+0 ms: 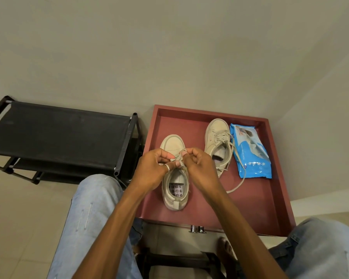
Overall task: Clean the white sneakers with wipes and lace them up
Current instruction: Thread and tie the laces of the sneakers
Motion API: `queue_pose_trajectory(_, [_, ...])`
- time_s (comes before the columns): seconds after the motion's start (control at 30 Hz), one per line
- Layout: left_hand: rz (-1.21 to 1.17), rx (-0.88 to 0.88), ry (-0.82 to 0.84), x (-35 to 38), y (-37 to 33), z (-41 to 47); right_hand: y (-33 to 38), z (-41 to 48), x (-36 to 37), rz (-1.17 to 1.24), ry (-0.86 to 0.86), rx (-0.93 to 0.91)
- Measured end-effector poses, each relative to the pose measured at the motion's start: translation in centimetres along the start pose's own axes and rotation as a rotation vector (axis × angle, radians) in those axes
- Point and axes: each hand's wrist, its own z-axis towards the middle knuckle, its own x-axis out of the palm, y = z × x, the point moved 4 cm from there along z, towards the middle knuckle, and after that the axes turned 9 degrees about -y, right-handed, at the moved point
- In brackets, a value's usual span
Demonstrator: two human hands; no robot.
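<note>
Two white sneakers stand in a dark red tray (256,208), toes pointing away from me. Over the near sneaker (174,190), my left hand (152,170) and my right hand (199,168) meet above its tongue. Each hand pinches a part of its pale lace (178,158) between thumb and fingers. The far sneaker (217,141) stands to the right, its laces loose, with one long end (241,178) trailing across the tray. A blue pack of wipes (250,152) lies flat right of it.
A black fabric shoe rack (58,135) stands left of the tray against the wall. My knees in light jeans (93,214) flank the tray's near edge. A bare foot (226,250) and a dark stool frame show below the tray.
</note>
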Motion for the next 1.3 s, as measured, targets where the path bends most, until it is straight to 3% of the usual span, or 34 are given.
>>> queue_pose_trajectory(0.13, [0.150,0.170,0.003,0.0,-0.8,-0.4,-0.5,0.1,0.2,0.004,0.001,0.042])
queue_pose_trajectory(0.33, [0.573,0.854,-0.113,0.5,-2.3,-2.3,-0.9,0.2,0.3,0.056,-0.030,0.130])
queue_pose_trajectory(0.47, [0.742,1.104,-0.128,0.9,-2.4,-2.8,-1.2,0.3,0.3,0.009,-0.030,0.120])
queue_pose_trajectory(0.63, [0.830,1.221,-0.072,1.1,-2.1,-3.2,-1.8,0.7,0.5,0.009,-0.029,0.165])
queue_pose_trajectory(1.03, [0.932,1.471,-0.105,1.5,-2.3,-3.9,-2.8,1.0,0.4,0.328,0.042,0.417])
queue_pose_trajectory(1.3, [0.919,1.478,-0.105,1.5,-2.1,-3.4,-3.0,1.1,0.4,0.344,0.046,0.462])
